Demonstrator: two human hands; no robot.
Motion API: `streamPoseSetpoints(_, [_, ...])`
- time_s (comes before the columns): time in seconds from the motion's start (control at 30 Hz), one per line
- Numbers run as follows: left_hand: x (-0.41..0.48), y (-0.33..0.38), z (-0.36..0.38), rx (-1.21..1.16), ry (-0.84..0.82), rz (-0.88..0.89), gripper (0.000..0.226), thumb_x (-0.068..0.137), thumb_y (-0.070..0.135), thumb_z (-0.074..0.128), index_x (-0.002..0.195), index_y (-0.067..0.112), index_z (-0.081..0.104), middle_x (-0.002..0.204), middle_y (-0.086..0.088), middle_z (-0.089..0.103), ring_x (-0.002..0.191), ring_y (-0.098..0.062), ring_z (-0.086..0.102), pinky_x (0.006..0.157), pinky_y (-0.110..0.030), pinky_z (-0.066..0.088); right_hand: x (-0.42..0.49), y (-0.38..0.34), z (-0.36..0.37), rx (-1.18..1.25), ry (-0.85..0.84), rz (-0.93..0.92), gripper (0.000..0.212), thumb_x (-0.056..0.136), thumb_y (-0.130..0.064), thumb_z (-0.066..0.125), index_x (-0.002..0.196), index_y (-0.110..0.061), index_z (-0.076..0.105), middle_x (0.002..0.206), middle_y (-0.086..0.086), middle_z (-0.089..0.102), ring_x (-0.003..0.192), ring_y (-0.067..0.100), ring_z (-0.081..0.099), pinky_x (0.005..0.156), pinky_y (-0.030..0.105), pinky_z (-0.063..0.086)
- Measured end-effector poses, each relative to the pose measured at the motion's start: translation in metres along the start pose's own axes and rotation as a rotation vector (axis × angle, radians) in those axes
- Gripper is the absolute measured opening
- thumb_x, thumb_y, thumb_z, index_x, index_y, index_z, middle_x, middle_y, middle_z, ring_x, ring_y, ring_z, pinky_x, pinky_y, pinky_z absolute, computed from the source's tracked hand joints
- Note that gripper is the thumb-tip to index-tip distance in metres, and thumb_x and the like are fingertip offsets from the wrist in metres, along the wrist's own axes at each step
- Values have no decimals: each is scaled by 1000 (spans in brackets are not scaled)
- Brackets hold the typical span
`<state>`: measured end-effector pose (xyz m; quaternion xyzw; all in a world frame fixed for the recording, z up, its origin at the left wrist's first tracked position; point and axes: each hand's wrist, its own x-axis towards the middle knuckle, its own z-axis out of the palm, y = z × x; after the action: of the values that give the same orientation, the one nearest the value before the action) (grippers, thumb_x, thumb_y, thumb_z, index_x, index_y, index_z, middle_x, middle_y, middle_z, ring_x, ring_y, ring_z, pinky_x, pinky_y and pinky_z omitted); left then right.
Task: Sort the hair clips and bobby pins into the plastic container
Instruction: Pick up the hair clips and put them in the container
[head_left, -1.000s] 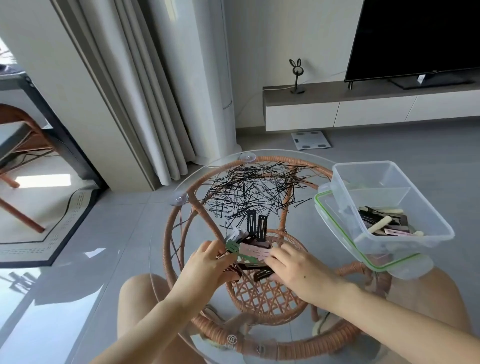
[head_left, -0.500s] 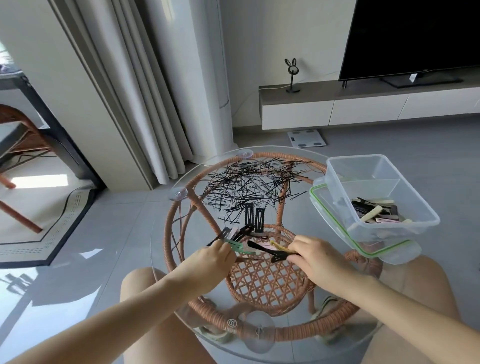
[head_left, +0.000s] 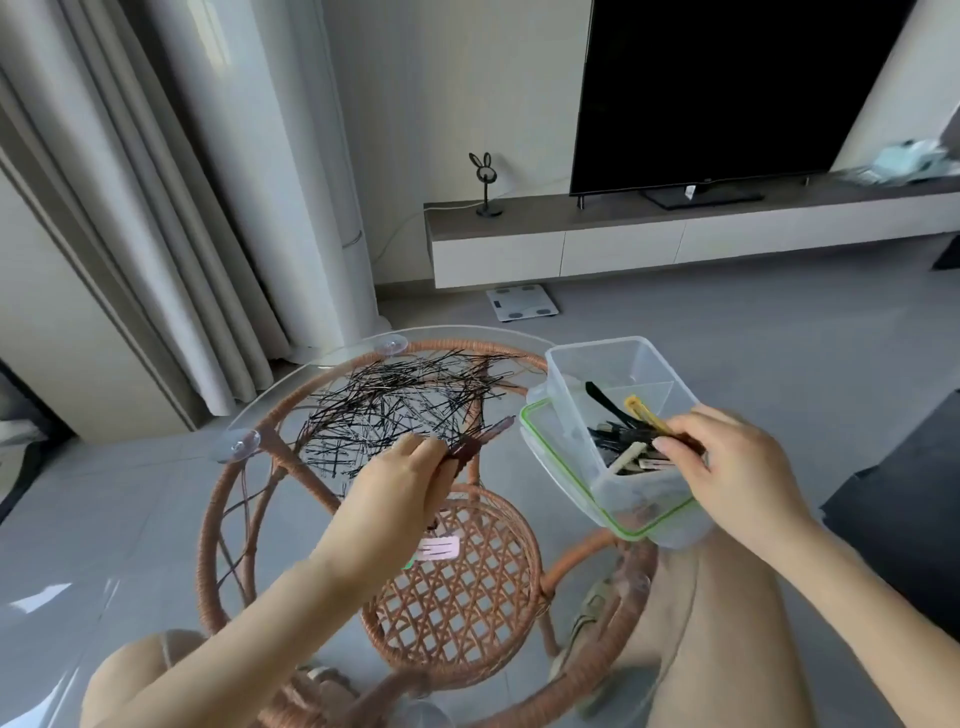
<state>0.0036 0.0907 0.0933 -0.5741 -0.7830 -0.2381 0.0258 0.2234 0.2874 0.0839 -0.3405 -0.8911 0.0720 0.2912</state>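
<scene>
Pink snap clip (head_left: 439, 547) lies on the glass tabletop (head_left: 291, 395) nearest the person, just under the L hand (head_left: 400, 488); L hand pinches a few dark hair clips (head_left: 480, 441) above the glass; R hand (head_left: 737, 467) over the clear plastic container (head_left: 566, 395), fingers closed on a yellow clip (head_left: 644, 413) & black ones; more clips lie inside; container sits in its green-rimmed lid (head_left: 540, 447) at table's R edge; bobby pins (head_left: 395, 405) strewn across the far glass.
</scene>
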Motion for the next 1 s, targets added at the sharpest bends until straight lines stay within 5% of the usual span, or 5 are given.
streamPoseSetpoints(0.27, [93,85,52,22,-136,61,31,97,24,37,91,-1,56,92,-17,59,78,-33,58,66,-38,48,26,33,6,-259,-256,22,21,86,-36,57,80,-20,69,74,-2,62,81,25,56,57,28,28])
streamPoseSetpoints(0.57, [73,41,40,-35,52,-10,43,89,49,44,111,17,62,111,-6,57,106,-24,49,90,-35,44,13,-11,7,99,137,-89,21,85,-22,56,97,-7,66,90,5,66,85,23,57,78,25,42])
streamPoseSetpoints(0.67, [31,-15,23,123,-102,-244,53,82,58,48,124,26,50,124,-6,48,115,-23,43,94,-37,43,-4,-49,28,231,-155,-262,45,82,-44,58,118,-18,55,114,-2,57,105,10,49,94,17,35])
streamPoseSetpoints(0.8, [-28,-66,8,303,-444,-434,90,66,71,56,141,34,24,145,-9,28,131,-28,29,105,-44,39,-17,-84,83,165,-624,-404,83,74,-60,56,140,-39,11,153,-9,8,137,12,9,112,38,15])
streamPoseSetpoints(1.0, [-56,-76,15,304,-393,-419,92,63,69,61,140,40,20,138,-4,39,125,-21,37,102,-37,40,14,-129,133,48,-737,-534,103,66,-65,62,143,-31,2,154,-1,9,136,25,14,111,49,18])
